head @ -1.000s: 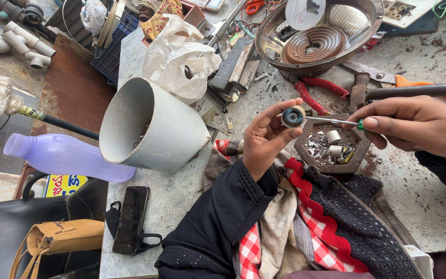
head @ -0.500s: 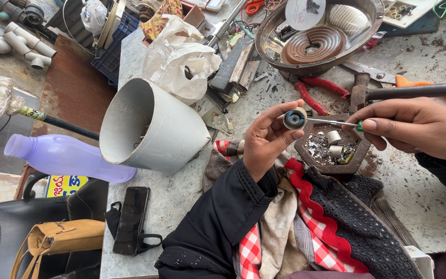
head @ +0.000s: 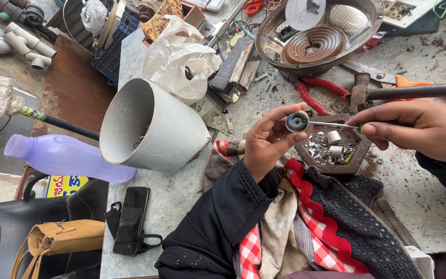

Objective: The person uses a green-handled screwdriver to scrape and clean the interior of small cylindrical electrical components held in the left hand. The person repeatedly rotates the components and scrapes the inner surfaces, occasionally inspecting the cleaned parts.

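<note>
Now the left hand [head: 270,142] pinches a small round black part [head: 297,122] between thumb and fingertips, held up above the counter [head: 181,191] and just over the hexagonal tray [head: 360,155]. The right hand [head: 419,129] is clamped on a thin screwdriver [head: 331,124], tip touching the side of the round part. Compared with a second ago, the part sits a bit higher and is tilted more face-on to the camera, and the screwdriver tip stays at it; hands barely shift otherwise, so the probing at the part goes on, nothing released.

Tray holds small white cylinders and metal scrap. Left of the hands: a big white pipe section [head: 150,129] lying on its side, a lilac plastic bottle [head: 63,157] beside it, a black phone [head: 131,219] nearer the edge. Behind: red-handled pliers [head: 316,93], a metal dish with a heater coil [head: 318,44], a white plastic bag [head: 179,57]. Checked cloth [head: 285,227] lies under the left forearm.
</note>
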